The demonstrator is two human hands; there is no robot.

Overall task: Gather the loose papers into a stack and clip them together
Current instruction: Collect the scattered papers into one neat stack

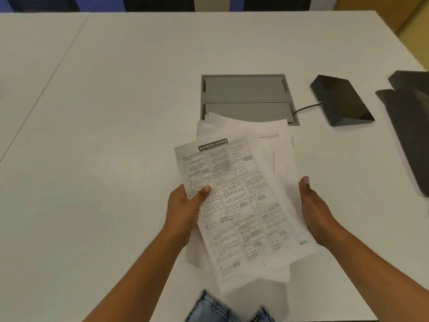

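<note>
A loose bunch of white papers is held above the white table, fanned out unevenly. The top sheet is printed in columns under a black "BANKING SYSTEM" heading. My left hand grips the bunch at its left edge, thumb on top of the printed sheet. My right hand supports the right edge from underneath, with only the thumb tip showing above the paper. Plainer sheets stick out behind, toward the top right. No clip is in view.
A grey cable hatch is set into the table just beyond the papers. A black wedge-shaped box with a cable lies to its right. A dark flat object lies at the right edge. Blue denim shows at the bottom.
</note>
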